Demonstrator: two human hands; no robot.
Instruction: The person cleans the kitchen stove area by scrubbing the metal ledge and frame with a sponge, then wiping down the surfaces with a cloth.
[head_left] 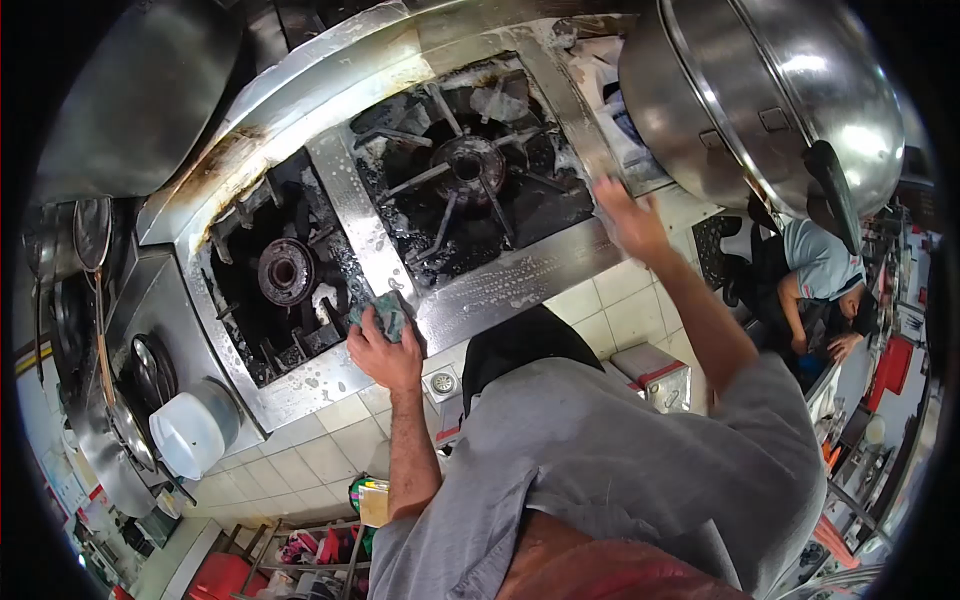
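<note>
My left hand [385, 352] is closed around a green scouring pad [390, 316] and presses it on the steel strip [350, 205] between two burners, near the front edge. The left burner [286, 272] and the larger right burner [467, 170] with its spoked grate are dark and grimy. Whitish suds or wet spots lie on the steel around them. My right hand [634, 222] is at the right end of the stove's front ledge [520, 278], slightly blurred. Its fingers are stretched out, and I see nothing in it. Whether it touches the steel I cannot tell.
A large steel pot [760, 100] stands at the right, with a black handle [830, 185] jutting out. A white plastic tub [195, 435] and long-handled strainers [92, 235] are at the left. Another person [815, 270] works at the far right. Pale tiles [330, 460] cover the floor.
</note>
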